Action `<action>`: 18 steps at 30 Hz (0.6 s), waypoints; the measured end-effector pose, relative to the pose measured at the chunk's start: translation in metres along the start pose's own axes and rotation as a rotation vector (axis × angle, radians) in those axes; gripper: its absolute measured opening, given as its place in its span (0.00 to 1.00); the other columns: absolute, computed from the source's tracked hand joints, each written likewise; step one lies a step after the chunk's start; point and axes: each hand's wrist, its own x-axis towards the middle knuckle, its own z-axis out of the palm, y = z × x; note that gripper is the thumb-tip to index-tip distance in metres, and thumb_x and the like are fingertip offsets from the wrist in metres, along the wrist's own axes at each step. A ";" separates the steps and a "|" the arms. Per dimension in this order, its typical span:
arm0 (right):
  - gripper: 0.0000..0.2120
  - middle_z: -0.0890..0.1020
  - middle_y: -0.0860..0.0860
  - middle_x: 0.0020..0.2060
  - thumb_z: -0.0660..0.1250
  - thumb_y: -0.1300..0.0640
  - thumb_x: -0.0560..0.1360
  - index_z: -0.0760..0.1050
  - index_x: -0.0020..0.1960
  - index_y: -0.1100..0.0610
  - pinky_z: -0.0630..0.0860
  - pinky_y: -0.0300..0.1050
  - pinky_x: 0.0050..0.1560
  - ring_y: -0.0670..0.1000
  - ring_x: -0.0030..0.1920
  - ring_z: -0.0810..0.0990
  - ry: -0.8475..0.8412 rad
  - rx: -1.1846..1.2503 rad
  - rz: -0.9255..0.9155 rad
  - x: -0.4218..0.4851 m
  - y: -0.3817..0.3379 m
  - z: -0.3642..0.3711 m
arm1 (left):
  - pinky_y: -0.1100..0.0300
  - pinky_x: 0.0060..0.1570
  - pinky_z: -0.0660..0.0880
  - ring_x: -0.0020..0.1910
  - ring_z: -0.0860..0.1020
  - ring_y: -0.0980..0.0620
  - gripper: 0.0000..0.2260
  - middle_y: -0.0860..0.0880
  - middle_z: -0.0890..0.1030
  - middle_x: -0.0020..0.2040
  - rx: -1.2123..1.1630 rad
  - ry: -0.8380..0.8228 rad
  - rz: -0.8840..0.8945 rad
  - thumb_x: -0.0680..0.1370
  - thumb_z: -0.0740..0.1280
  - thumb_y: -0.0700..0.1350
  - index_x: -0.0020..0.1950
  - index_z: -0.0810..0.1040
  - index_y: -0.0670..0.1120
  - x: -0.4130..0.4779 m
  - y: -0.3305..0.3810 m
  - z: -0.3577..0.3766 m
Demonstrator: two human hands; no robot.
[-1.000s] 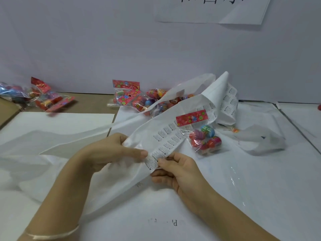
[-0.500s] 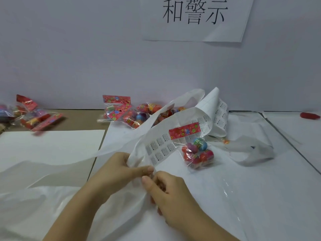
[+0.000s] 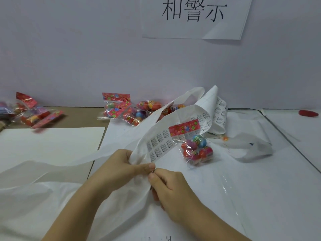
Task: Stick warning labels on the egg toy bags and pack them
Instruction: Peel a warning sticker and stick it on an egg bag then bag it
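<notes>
Both curled, left hand point(image 3: 119, 168) and right hand point(image 3: 172, 186) apparently pinch label strip point(image 3: 160, 145).

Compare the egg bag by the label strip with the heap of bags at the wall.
The egg bag lies alone, its red header overlapping the label strip; the heap is several bags piled farther back. The egg bag shows fully; the heap is partly hidden behind the strip. Both: clear plastic, red flowered headers, coloured eggs.

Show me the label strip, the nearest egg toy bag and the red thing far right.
label strip point(image 3: 160, 146): head view, printed labels.
egg toy bag point(image 3: 197, 149): head view, the eggs.
red thing point(image 3: 308, 113): head view, its middle.
</notes>
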 end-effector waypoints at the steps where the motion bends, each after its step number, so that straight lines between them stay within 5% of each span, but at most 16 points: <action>1: 0.18 0.78 0.58 0.32 0.57 0.52 0.81 0.68 0.33 0.54 0.74 0.55 0.38 0.54 0.31 0.72 0.005 -0.019 -0.001 0.000 0.000 0.000 | 0.58 0.35 0.80 0.34 0.85 0.48 0.10 0.44 0.86 0.36 0.016 0.003 -0.003 0.67 0.79 0.49 0.40 0.86 0.43 0.000 0.000 -0.001; 7: 0.17 0.77 0.53 0.28 0.56 0.55 0.81 0.69 0.33 0.52 0.72 0.50 0.33 0.51 0.28 0.73 -0.005 -0.040 -0.028 -0.001 0.003 0.000 | 0.54 0.41 0.82 0.36 0.85 0.47 0.11 0.46 0.86 0.37 0.053 0.022 -0.031 0.68 0.79 0.50 0.43 0.86 0.43 -0.001 0.000 -0.004; 12: 0.15 0.74 0.48 0.25 0.57 0.56 0.80 0.72 0.34 0.51 0.67 0.42 0.29 0.45 0.25 0.69 0.021 0.072 0.036 0.000 0.006 0.000 | 0.58 0.35 0.78 0.34 0.84 0.50 0.16 0.47 0.86 0.37 0.008 0.024 -0.017 0.64 0.78 0.53 0.44 0.86 0.44 -0.003 0.003 -0.006; 16: 0.17 0.77 0.58 0.31 0.58 0.40 0.75 0.71 0.38 0.52 0.66 0.42 0.29 0.48 0.27 0.70 0.047 0.082 0.003 0.000 0.003 0.001 | 0.62 0.31 0.77 0.32 0.84 0.51 0.18 0.46 0.86 0.37 -0.014 -0.008 0.009 0.60 0.77 0.55 0.42 0.86 0.44 -0.004 0.004 -0.005; 18: 0.16 0.77 0.57 0.32 0.59 0.41 0.76 0.70 0.38 0.52 0.66 0.40 0.27 0.48 0.26 0.70 0.046 0.083 0.006 0.000 0.003 0.001 | 0.62 0.31 0.78 0.33 0.84 0.50 0.14 0.46 0.86 0.37 -0.015 -0.020 0.019 0.63 0.78 0.53 0.41 0.86 0.44 -0.003 0.003 -0.005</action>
